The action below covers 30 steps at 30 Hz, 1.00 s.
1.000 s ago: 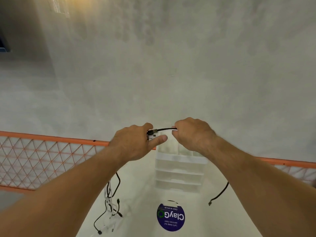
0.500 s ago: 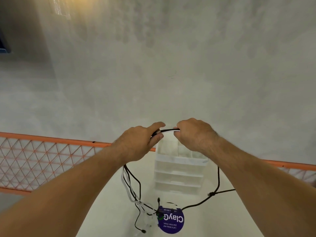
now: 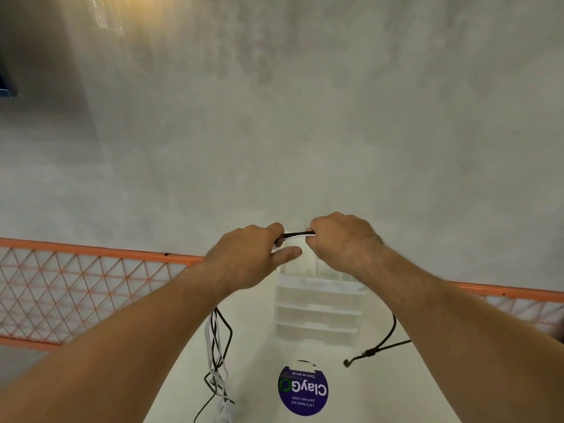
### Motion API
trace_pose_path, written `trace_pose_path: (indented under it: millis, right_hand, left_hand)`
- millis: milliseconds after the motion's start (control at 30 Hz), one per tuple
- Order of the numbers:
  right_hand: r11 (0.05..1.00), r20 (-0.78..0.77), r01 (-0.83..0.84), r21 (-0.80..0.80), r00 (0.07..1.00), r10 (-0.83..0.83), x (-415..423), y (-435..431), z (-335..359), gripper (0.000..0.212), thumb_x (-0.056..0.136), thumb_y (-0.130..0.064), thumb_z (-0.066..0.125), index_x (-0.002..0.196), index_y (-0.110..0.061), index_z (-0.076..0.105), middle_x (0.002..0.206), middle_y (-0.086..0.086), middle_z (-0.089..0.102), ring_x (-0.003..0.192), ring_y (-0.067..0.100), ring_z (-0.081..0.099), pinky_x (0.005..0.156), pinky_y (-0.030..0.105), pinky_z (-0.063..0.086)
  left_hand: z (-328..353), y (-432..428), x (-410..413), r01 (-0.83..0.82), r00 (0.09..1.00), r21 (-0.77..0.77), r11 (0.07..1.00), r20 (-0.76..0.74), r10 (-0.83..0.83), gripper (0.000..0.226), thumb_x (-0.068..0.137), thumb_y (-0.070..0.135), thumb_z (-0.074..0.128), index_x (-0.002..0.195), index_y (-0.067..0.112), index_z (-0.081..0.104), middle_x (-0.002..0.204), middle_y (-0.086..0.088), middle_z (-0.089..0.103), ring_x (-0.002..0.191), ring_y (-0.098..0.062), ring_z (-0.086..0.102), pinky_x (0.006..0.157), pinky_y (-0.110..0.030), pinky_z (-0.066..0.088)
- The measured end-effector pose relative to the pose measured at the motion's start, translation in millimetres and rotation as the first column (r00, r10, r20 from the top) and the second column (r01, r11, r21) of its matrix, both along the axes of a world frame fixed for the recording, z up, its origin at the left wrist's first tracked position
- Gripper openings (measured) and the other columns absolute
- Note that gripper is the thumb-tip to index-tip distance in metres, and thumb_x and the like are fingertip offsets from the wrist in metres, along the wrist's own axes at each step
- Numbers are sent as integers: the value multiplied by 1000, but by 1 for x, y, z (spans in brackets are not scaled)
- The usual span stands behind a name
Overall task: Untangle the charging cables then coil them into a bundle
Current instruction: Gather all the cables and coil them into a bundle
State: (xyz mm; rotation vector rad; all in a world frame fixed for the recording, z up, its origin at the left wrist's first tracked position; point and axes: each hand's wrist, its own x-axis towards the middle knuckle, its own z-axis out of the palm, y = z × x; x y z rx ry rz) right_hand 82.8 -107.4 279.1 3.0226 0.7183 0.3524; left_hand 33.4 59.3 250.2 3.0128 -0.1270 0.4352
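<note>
Both my hands are raised in front of a grey wall, pinching a short taut run of black and white charging cables (image 3: 297, 235) between them. My left hand (image 3: 247, 261) grips the left end, with its index finger stretched out below the cables. My right hand (image 3: 341, 239) is closed on the right end. Below my left wrist a tangle of black and white cable strands (image 3: 217, 358) hangs down to the white table. A black cable end (image 3: 378, 349) dangles below my right forearm, with a knot and a plug at its tip.
A clear plastic drawer organiser (image 3: 317, 303) stands on the white table (image 3: 256, 361) just beyond my hands. A round purple sticker (image 3: 303, 390) lies on the table in front of it. An orange mesh fence (image 3: 76, 285) runs along the table's far edge.
The hanging strands have swung back to the left under my left wrist and off the sticker. The black end on the right has dropped lower. My left index finger has stretched out.
</note>
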Motion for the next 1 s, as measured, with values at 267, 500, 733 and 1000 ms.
trace_pose_path:
  millis: [267, 500, 733, 1000]
  right_hand:
    - [999, 19, -18, 43, 1000, 17, 1, -4, 2, 25, 99, -31, 35, 87, -19, 52, 73, -3, 49, 64, 17, 48, 53, 28, 36]
    - [997, 56, -37, 61, 998, 34, 1, -12, 7, 27, 99, -33, 33, 80, -23, 48, 71, -3, 50, 61, 16, 49, 53, 29, 38]
    - [999, 102, -29, 31, 994, 25, 7, -9, -7, 28, 100, -30, 31, 84, -18, 50, 67, -3, 45, 56, 16, 44, 50, 28, 31]
    - [998, 116, -7, 69, 993, -1, 17, -16, -18, 26, 101, -31, 31, 85, -18, 47, 68, -1, 45, 65, 23, 51, 56, 30, 36]
  left_hand:
    - [2, -1, -1, 5, 984, 251, 968, 174, -50, 40, 101, 50, 14, 118, 26, 42, 72, 3, 51, 65, -23, 52, 58, -32, 39]
    - [10, 11, 5, 66, 977, 149, 987, 193, -95, 39, 101, 49, 17, 109, 23, 45, 71, 5, 51, 67, -23, 54, 62, -34, 45]
    - [-7, 31, 10, -24, 970, -41, 999, 242, 34, 36, 101, 50, 20, 98, 25, 45, 63, 2, 54, 59, -23, 55, 56, -33, 45]
    - [-19, 64, 10, -235, 914, -283, 930, 262, 310, 38, 102, 46, 23, 95, 20, 49, 69, -5, 60, 65, -28, 58, 59, -34, 44]
